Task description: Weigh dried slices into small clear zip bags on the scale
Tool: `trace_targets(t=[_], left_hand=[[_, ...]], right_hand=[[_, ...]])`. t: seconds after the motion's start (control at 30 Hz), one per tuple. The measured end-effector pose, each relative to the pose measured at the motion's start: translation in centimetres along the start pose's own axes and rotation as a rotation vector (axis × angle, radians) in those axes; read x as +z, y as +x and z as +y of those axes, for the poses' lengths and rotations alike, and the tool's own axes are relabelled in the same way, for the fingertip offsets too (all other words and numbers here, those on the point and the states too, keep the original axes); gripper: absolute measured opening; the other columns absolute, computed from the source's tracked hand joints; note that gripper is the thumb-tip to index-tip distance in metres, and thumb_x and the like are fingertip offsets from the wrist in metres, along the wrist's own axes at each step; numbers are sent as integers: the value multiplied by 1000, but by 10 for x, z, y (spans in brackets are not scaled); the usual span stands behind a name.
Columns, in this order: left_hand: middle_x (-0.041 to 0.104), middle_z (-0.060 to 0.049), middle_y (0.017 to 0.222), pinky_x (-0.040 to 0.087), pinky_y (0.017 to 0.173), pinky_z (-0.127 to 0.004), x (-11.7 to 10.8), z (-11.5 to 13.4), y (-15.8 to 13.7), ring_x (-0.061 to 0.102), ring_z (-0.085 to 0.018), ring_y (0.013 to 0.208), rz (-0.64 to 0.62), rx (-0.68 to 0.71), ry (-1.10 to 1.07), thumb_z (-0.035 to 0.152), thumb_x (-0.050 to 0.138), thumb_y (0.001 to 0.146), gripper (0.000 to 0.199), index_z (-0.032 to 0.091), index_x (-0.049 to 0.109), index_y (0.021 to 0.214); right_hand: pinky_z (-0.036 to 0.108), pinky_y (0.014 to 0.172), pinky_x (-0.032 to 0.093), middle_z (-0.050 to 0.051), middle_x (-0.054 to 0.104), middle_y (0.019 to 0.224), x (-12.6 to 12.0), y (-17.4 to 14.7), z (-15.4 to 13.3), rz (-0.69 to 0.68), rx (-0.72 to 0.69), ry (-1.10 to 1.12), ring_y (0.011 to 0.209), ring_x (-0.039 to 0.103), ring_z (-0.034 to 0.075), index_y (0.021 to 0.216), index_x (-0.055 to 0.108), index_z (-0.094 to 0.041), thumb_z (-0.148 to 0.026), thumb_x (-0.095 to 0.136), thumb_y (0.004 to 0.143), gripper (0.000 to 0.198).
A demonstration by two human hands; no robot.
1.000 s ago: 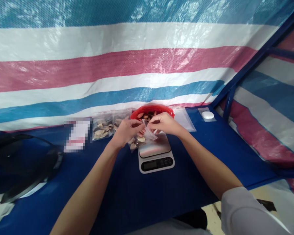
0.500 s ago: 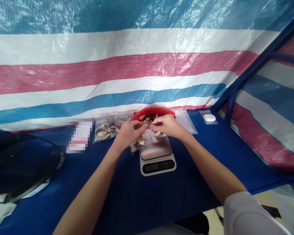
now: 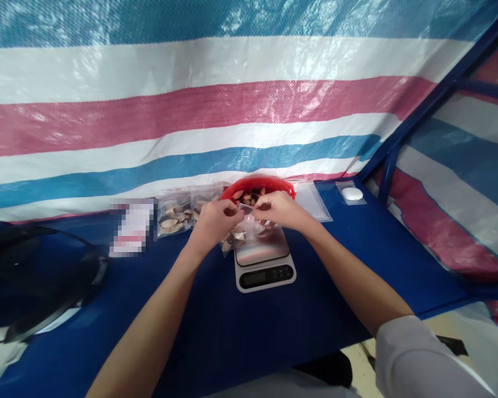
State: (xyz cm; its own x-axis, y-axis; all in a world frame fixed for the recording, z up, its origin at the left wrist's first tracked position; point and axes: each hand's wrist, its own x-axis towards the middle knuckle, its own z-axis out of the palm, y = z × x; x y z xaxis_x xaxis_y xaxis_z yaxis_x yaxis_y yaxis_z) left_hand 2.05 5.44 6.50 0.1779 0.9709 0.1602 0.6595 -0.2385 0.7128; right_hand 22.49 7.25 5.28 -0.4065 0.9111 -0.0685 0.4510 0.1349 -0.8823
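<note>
My left hand [image 3: 216, 224] and my right hand [image 3: 280, 210] pinch the top of a small clear plastic bag [image 3: 252, 224] between them. The bag hangs over the metal plate of a white kitchen scale [image 3: 269, 276]; whether it touches the plate I cannot tell. Beyond my hands sits a red basket [image 3: 259, 182] holding brown dried slices [image 3: 249, 196]. Beside the scale's left edge, partly under my left hand, lies a clear bag of pale slices [image 3: 233, 239]. The scale's display looks dark.
Left of the basket lie filled clear bags [image 3: 174, 218] and a blurred-out paper [image 3: 133, 228]. To its right are flat clear bags [image 3: 313, 202] and a white oval object [image 3: 352, 193]. A black object [image 3: 37, 276] stands at the left. Striped sheeting [image 3: 216, 99] closes off the back.
My hands have spread the bag's top a little wider between my fingers. The whole view has shifted slightly. The scale and basket stay where they were.
</note>
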Motion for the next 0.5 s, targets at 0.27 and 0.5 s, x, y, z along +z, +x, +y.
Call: trace_targets(t=[0.27,0.5], left_hand=[[66,-1,62,38,55,-25,-31,-1,-1,56,-15,59,-57,41,101,35,71,74,20,20,65,64],[76,-5,92,50,75,-27,-29,-8,0,67,-20,80,-99,161,49,43,69,82,26,20,74,93]], right_hand=[[18,53,57,4,71,69,-17,-8,-9,-24,34,128,66,70,14,77,74,-16,-23,73,78,8],[20,58,59,4,74,76,-25,-10,-8,-98,-52,83,70,71,14,81,77,-16,-29,73,82,15]])
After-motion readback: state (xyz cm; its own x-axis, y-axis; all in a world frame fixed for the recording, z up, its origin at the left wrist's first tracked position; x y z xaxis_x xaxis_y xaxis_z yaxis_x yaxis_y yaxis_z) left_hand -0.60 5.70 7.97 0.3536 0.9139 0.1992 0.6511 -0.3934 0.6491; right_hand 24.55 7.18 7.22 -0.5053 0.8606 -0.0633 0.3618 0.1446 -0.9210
